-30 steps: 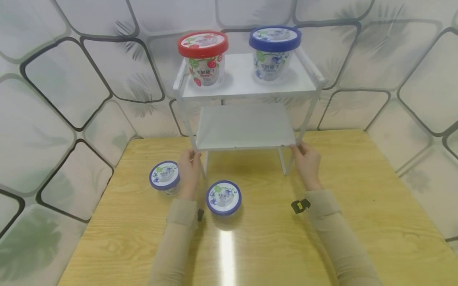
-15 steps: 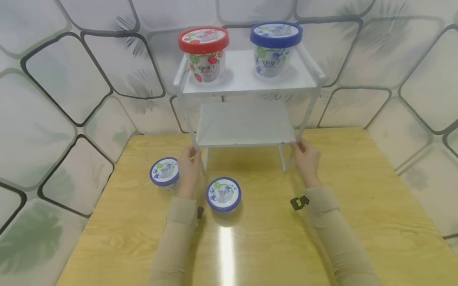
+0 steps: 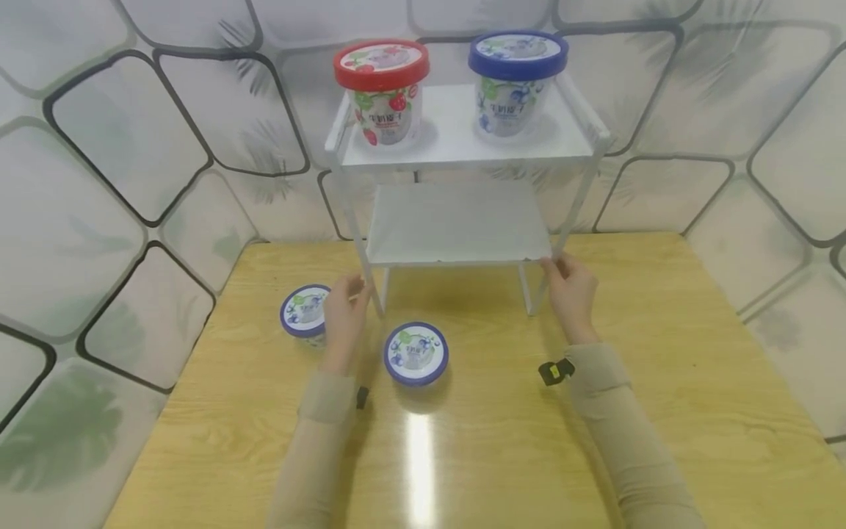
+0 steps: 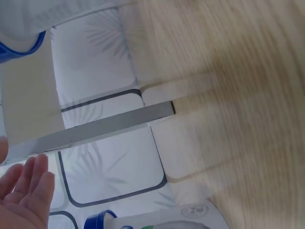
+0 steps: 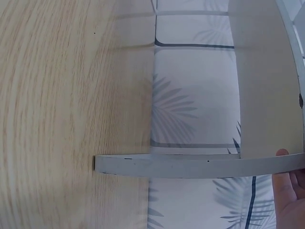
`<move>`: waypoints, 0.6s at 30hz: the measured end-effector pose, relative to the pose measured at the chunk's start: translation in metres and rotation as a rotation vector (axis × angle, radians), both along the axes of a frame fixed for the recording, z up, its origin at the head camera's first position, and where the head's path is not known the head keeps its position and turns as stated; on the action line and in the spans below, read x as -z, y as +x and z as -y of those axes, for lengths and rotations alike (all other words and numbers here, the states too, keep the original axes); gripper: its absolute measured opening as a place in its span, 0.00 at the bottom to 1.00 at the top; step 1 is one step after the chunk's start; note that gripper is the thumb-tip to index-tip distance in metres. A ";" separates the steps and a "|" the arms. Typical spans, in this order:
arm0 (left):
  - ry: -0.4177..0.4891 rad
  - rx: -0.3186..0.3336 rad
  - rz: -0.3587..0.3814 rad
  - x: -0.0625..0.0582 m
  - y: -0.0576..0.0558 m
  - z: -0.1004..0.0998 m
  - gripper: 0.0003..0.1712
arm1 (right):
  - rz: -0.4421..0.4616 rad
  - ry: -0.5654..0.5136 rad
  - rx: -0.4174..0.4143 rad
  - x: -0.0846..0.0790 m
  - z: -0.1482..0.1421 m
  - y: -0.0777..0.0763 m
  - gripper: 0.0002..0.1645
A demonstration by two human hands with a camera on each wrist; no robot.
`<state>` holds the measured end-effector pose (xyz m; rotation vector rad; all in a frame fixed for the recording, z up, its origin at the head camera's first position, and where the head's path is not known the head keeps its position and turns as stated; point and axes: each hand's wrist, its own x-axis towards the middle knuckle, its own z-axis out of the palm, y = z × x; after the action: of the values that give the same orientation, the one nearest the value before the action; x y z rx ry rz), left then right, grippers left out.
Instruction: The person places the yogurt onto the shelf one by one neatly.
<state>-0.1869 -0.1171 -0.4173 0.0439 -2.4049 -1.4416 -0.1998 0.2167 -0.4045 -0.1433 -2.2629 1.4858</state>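
A white two-tier shelf rack (image 3: pixel 456 224) stands on the table. My right hand (image 3: pixel 571 297) holds its right front leg (image 5: pixel 190 167) just under the lower shelf, thumb tip showing over the leg's edge in the right wrist view. Beside the left front leg (image 4: pixel 95 131) is my left hand (image 3: pixel 345 312), its fingers loosely bent and not closed round the leg. A blue-lidded blueberry tub (image 3: pixel 304 314) sits left of that hand, partly covered by it. Another blue-lidded tub (image 3: pixel 416 354) stands between the arms, in front of the rack.
On the upper shelf are a red-lidded strawberry tub (image 3: pixel 386 99) at left and a larger-looking blue-lidded tub (image 3: pixel 515 88) at right. Patterned walls (image 3: pixel 99 257) enclose the wooden table (image 3: pixel 489 441) at the back and sides.
My left hand has loosened and drawn slightly left from the rack's leg, covering more of the left tub. The right hand keeps its hold. The head view has tilted down a little.
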 end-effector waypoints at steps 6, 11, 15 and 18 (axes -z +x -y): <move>-0.095 0.125 0.108 0.000 0.007 0.001 0.17 | 0.003 -0.004 0.015 0.000 0.000 -0.002 0.22; -0.198 0.376 0.190 -0.001 0.012 0.002 0.19 | 0.001 0.012 0.028 0.000 0.000 -0.004 0.21; -0.206 0.544 0.250 0.005 0.014 0.002 0.26 | -0.003 0.010 0.028 -0.001 0.000 -0.004 0.20; -0.177 0.648 0.262 0.009 0.016 0.003 0.33 | 0.004 0.004 0.028 0.000 0.001 -0.003 0.20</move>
<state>-0.1708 -0.1199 -0.4263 -0.6874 -2.9151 -1.5297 -0.2030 0.2158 -0.4041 -0.1758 -2.2583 1.4679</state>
